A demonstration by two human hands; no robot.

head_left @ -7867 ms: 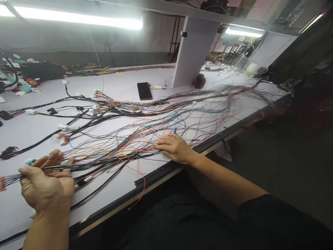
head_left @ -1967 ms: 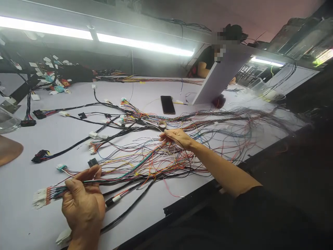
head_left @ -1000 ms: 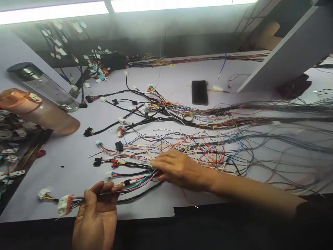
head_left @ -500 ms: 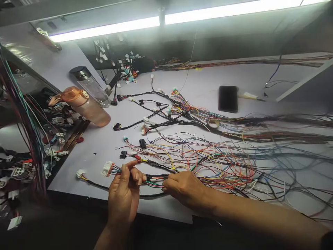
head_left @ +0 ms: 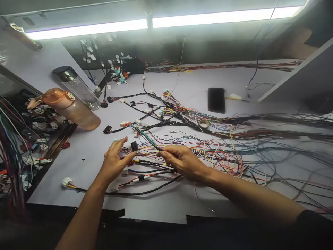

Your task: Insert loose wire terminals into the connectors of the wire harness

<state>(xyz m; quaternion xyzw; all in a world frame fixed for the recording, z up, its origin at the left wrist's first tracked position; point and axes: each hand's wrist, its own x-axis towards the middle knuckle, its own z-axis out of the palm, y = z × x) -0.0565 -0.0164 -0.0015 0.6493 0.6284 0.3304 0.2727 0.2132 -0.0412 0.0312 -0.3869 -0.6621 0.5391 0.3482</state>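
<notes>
The right hand (head_left: 183, 161) is closed in a pinch on a bunch of green and teal wires (head_left: 145, 138), near the middle of the worktop's (head_left: 161, 205) near edge. From the pinch the bunch rises and runs toward the left edge, ending in a white and orange connector (head_left: 125, 124) that lies on the surface. The left hand (head_left: 114, 163) is open with fingers spread and grips nothing. Its fingertips are just beside a small black connector (head_left: 134, 146), though I cannot tell whether they touch it.

Part of the harness looks finished. Several black-wrapped branches (head_left: 122, 128) with plugs on their ends fan out toward the left edge and far edge, and another wrapped lead (head_left: 142, 177) lies under the hands. Much looks unfinished. A wide tangle of loose coloured wires (head_left: 223, 161) spreads toward the right edge, unbundled and unwrapped, with bare ends showing. By this judgement the work is well short of halfway.

A tape roll (head_left: 204, 123) sits among the wires beyond the right hand, and a phone (head_left: 216, 99) lies farther back. Two bottles (head_left: 70, 111) lie at the left edge.
</notes>
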